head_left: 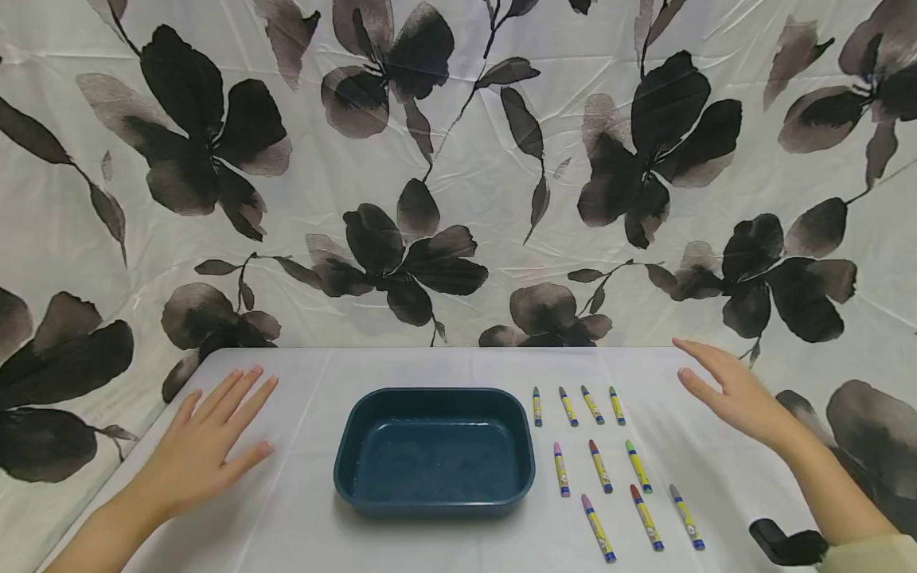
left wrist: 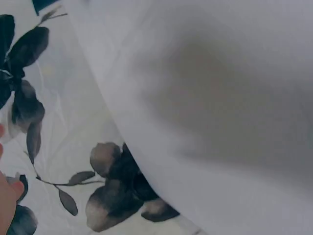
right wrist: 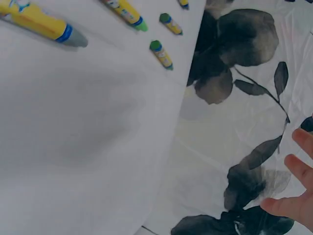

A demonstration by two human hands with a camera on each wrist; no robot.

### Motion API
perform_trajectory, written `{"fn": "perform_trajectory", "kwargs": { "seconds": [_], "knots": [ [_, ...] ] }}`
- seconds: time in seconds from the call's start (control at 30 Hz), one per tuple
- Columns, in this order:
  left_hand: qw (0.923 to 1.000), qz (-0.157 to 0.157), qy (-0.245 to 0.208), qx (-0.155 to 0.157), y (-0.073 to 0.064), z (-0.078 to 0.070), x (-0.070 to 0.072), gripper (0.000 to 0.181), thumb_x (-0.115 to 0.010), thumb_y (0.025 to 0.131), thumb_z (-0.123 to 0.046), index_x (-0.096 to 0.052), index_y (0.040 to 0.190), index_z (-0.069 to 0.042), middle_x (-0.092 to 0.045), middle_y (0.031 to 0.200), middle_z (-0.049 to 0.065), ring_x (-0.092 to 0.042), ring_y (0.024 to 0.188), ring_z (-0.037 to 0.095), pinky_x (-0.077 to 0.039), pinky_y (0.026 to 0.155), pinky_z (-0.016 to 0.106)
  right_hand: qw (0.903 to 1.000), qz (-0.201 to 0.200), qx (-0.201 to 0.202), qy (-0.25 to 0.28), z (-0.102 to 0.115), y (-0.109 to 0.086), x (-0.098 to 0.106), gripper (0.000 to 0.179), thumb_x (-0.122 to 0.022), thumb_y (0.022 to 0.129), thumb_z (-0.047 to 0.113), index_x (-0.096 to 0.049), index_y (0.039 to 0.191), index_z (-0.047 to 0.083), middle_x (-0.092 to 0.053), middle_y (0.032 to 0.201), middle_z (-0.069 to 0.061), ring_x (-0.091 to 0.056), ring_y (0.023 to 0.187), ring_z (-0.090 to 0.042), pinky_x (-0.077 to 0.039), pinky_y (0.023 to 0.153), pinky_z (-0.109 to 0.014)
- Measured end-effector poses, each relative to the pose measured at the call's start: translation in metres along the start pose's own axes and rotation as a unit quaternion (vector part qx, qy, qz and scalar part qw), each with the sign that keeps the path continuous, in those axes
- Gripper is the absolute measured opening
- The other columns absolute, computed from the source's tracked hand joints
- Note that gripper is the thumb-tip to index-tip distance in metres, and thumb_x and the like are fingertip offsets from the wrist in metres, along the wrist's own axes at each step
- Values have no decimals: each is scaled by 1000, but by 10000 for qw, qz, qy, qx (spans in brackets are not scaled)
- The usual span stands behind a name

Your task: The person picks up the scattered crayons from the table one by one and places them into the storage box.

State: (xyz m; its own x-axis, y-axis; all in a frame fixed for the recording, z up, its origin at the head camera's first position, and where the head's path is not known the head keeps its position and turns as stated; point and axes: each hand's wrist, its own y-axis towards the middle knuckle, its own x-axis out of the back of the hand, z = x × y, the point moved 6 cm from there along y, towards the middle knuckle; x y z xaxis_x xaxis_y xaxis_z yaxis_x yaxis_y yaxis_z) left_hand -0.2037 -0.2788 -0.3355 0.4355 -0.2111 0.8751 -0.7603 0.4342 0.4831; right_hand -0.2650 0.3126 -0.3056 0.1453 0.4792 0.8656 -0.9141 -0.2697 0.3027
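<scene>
A dark blue rectangular dish [head_left: 434,508] stands in the middle of the white table. Several crayons with yellow and blue wrappers lie in loose rows to its right, among them a pink crayon [head_left: 598,528], a red-brown crayon [head_left: 647,517], a grey crayon [head_left: 687,517] and a green crayon [head_left: 638,466]. My left hand [head_left: 204,450], fingers straight and spread, is over the table left of the dish and holds nothing. Right of the crayons, my right hand [head_left: 738,398] hovers with extended fingers, also holding nothing. In the right wrist view its fingers [right wrist: 301,174] show at the edge.
White cloth covers the table [head_left: 286,509]. Behind it hangs a pale cloth [head_left: 501,207] with dark flower prints, which also shows beyond the table's left and right edges. A black strap-like piece [head_left: 788,543] sits at my right wrist beside a pale sleeve [head_left: 870,555].
</scene>
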Motion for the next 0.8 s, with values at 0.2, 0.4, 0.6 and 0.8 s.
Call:
{"fn": "perform_trajectory", "kwargs": {
  "seconds": [0.2, 0.4, 0.6, 0.8],
  "knots": [
    [9716, -89, -2118, 1054, 8, -3, 2, 38, -57, 93, -18, -52, 131, -15, -58, 121, 11, -43, 117, 10, -32, 96, 40, 9752, 673, -1250, 1696, -12, 8, 2, 60, -43, 99, 36, -31, 140, -5, -36, 137, -32, -34, 123, -48, -31, 89, -68],
    [8944, 340, -3604, 2628, 11, -1, -15, 38, -56, 94, -27, -53, 125, -6, -61, 112, 2, -50, 93, -10, -47, 74, 19, 9287, 901, -1660, 3191, -28, 13, -4, 42, -49, 98, 26, -46, 130, 0, -62, 105, -5, -60, 92, -9, -52, 78, -33],
    [7894, 742, -4912, 3607, 8, -2, -37, 44, -62, 90, -23, -48, 125, 0, -59, 103, -2, -57, 88, 3, -52, 73, 29, 8706, 1061, -2219, 4261, -37, 13, -16, 21, -56, 94, 20, -55, 114, 16, -64, 92, 6, -63, 84, -8, -53, 75, -29],
    [7377, 1702, -5240, 3903, 3, -12, -57, 52, -61, 90, -27, -43, 131, -2, -60, 104, 5, -56, 93, 21, -50, 77, 34, 8493, 1077, -2653, 4435, -44, 21, -29, 27, -61, 91, 19, -56, 116, 11, -65, 90, 5, -65, 82, -10, -53, 75, -29]
  ]
}}
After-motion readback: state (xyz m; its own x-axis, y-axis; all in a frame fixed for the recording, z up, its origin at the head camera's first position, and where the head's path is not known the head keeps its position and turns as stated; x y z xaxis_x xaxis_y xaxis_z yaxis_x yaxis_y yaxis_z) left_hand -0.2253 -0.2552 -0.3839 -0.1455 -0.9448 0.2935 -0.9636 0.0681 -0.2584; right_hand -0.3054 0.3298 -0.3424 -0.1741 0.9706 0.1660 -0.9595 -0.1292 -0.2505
